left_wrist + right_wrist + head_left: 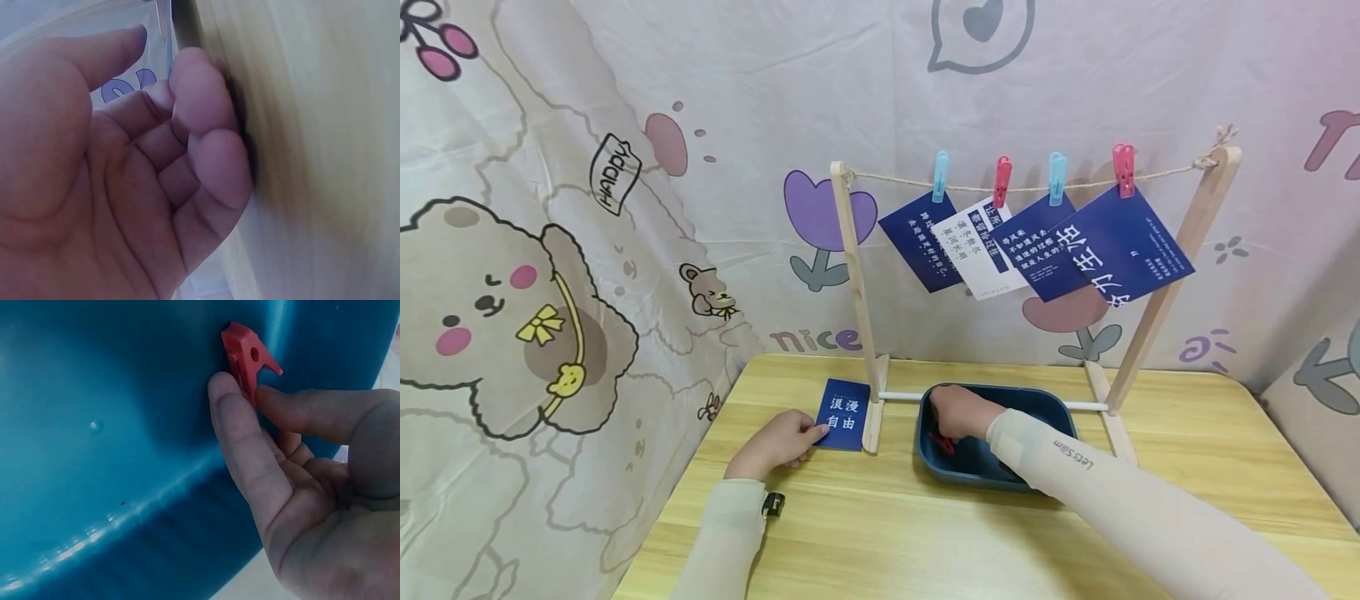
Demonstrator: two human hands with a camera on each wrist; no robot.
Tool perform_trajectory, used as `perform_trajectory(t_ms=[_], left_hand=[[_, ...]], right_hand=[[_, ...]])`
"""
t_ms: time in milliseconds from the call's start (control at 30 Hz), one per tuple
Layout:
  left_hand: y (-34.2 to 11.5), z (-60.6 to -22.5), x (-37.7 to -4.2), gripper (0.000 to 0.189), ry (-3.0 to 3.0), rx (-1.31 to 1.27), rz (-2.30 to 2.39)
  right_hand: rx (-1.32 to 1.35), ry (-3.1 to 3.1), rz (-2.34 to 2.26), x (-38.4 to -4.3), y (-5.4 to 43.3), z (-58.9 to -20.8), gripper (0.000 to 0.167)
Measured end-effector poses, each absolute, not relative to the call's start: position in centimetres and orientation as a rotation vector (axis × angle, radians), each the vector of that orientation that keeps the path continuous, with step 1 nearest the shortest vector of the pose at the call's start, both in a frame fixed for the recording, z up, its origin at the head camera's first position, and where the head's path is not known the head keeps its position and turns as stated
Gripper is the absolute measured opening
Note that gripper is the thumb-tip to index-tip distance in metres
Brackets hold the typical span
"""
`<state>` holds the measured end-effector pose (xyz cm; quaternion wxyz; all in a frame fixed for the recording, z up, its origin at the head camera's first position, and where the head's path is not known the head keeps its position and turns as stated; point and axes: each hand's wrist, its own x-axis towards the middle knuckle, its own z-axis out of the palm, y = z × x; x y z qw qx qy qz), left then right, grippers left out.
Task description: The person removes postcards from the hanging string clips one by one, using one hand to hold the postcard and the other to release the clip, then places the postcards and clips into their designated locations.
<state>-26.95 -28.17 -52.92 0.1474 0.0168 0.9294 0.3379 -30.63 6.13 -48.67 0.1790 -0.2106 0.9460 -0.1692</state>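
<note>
My left hand (pixel 784 440) is at the lower left edge of a blue card (pixel 842 414) with white characters, which lies on the table. Its thumb laps over the card, and in the left wrist view the other fingers (pixel 206 106) curl down at the wood. Inside a dark blue plastic basin (pixel 992 479), my right hand (pixel 961 412) pinches a red clothespin (pixel 245 350) between thumb and fingers. The right wrist view shows that clothespin against the basin's inner surface.
Behind the basin stands a wooden frame (pixel 855 275) with a twine line (pixel 895 178). Blue and red clothespins (pixel 1057 179) hold several cards (pixel 1138 242) on it, overlapping one another. The frame's left foot (pixel 875 429) lies beside the loose card. A printed cloth (pixel 737 100) hangs behind the table.
</note>
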Motion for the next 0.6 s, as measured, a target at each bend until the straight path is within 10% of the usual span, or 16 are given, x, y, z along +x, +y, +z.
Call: perform_trajectory(t_ms=[600], left_hand=[[-28.09,-52.90,-27.05,0.049,2.681,0.034,0.951]], right_hand=[[-0.565,2.642,-0.512,-30.04,6.18,-48.11,0.015]])
